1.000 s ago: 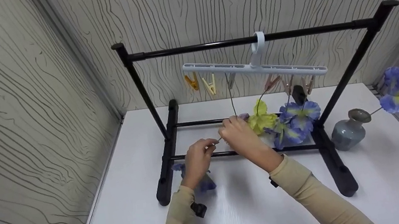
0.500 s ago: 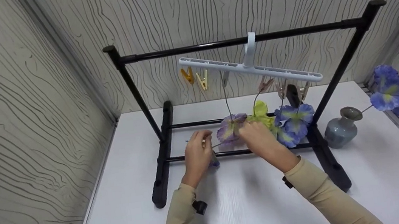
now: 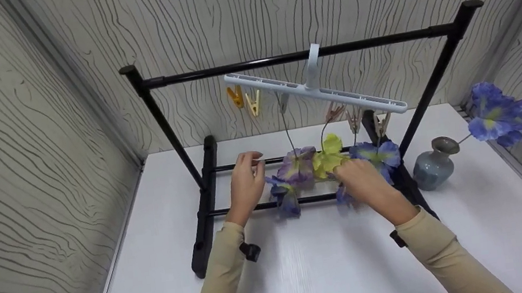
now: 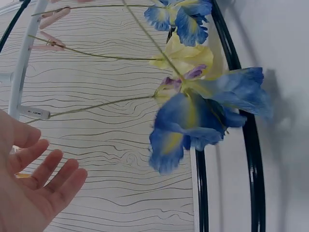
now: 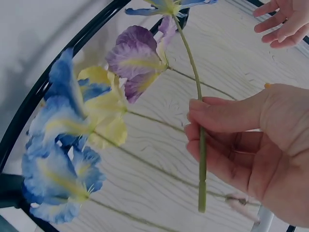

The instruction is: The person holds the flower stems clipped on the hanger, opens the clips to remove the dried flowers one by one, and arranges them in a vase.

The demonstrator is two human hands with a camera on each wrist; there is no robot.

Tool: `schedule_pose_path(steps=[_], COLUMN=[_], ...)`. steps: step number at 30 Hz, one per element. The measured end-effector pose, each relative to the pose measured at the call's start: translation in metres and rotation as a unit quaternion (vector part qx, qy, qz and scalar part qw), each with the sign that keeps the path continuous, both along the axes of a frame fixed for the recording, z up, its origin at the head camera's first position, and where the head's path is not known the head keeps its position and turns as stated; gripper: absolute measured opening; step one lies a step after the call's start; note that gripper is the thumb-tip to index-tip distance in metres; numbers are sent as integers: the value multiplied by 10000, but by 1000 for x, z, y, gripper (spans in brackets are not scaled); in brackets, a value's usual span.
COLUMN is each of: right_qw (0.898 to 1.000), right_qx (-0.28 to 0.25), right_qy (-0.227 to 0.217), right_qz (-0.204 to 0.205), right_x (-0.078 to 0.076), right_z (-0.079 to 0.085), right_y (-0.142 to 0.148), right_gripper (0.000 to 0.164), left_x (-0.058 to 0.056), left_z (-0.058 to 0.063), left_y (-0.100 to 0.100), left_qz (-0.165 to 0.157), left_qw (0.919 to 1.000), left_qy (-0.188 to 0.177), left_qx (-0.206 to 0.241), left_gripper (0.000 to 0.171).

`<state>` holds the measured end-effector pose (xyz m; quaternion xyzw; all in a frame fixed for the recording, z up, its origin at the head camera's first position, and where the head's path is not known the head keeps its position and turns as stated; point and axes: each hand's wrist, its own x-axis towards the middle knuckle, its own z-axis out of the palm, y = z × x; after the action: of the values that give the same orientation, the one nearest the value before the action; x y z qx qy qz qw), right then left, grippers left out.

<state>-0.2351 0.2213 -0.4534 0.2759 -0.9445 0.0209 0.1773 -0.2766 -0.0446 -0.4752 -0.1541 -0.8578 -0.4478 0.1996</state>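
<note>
My right hand [image 3: 365, 183] pinches the green stem [image 5: 200, 145] of a blue artificial iris between thumb and fingers. The held iris's bloom [image 4: 188, 121] points left, and in the head view it overlaps the lower front of a purple iris [image 3: 297, 164]. My left hand [image 3: 247, 180] is left of that bloom, fingers spread and holding nothing. Above hangs a light blue hanger [image 3: 349, 96], turned at an angle. A grey clothespin [image 3: 284, 103] on it holds the purple iris's stem. Pink clothespins [image 3: 334, 112] hold a yellow iris [image 3: 329, 158] and blue irises [image 3: 379, 154].
An orange clothespin [image 3: 235, 97] and a pale yellow clothespin [image 3: 254, 103] hang at the hanger's left end with nothing in them. The black rack [image 3: 241, 67] stands on a white table [image 3: 297, 281]. At right, a grey-blue vase [image 3: 433, 170] holds another blue iris [image 3: 498, 115].
My left hand has let go of the blue iris and moved up slightly. The right hand has carried its stem rightward, and the bloom has swung right. The hanger has turned further.
</note>
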Motion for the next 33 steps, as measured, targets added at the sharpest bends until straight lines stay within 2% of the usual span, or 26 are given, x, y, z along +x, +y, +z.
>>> schedule_pose_path(steps=[4,8,13,20,26,33], right_qw=[9998,9992,9986,9977,9940,9804], right_qx=[28,-97,-291,-502,-838,-1283], right_qy=[26,-56,-14,233,585,1497], right_qz=[-204,-379,-439,-384,-384,-23], right_x=[2,0,1,3,5,5], right_z=[1,-1,-4,-6,-14,-27], right_y=[18,40,67,99,130,158], right_gripper=[33,24,20,20,23,33], left_x=[-11,-19,-25,-33,-42,-53], left_z=[7,7,6,10,12,9], left_y=[2,7,8,13,21,27], left_qz=[-143,-292,-445,-601,-734,-741], left_qw=[9992,9985,9971,9942,9895,9861], left_qy=[-313,-378,-488,-708,-1005,-1241], left_qx=[183,280,370,549,729,822], left_gripper=[17,17,19,26,40,50])
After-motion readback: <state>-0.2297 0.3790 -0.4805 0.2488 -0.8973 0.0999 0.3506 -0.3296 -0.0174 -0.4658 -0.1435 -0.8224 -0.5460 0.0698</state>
